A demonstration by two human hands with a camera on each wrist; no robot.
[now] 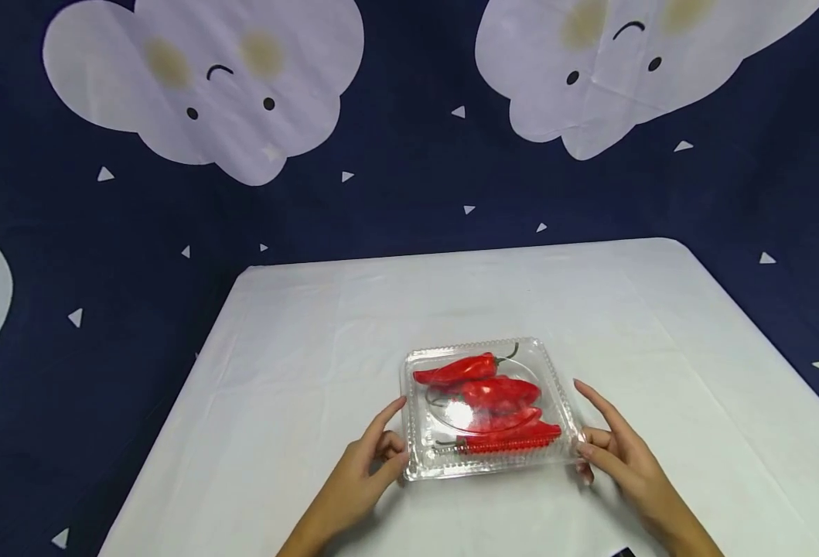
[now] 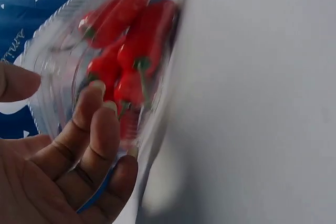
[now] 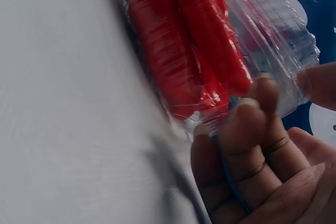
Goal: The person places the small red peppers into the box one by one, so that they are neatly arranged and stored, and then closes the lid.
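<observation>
A clear plastic clamshell container point(image 1: 479, 467) with a ridged rim holds several long red peppers point(image 1: 499, 393) with green stems. Its lid lies over them, with glare on top. At the container's left side is my left hand point(image 1: 363, 472), index fingertip and thumb at the rim. Curled fingers point(image 2: 105, 129) of that hand bear on the container's side in the left wrist view. My right hand point(image 1: 621, 456) grips the near right corner, thumb on the rim and other fingers lower down. In the right wrist view, its thumb point(image 3: 320, 85) meets the lid's edge.
A white cloth covers the table point(image 1: 325, 333). Behind it hangs a dark blue curtain point(image 1: 409, 209) with white clouds and small triangles. A small black object point(image 1: 622, 552) shows at the near edge of the head view, by the right forearm.
</observation>
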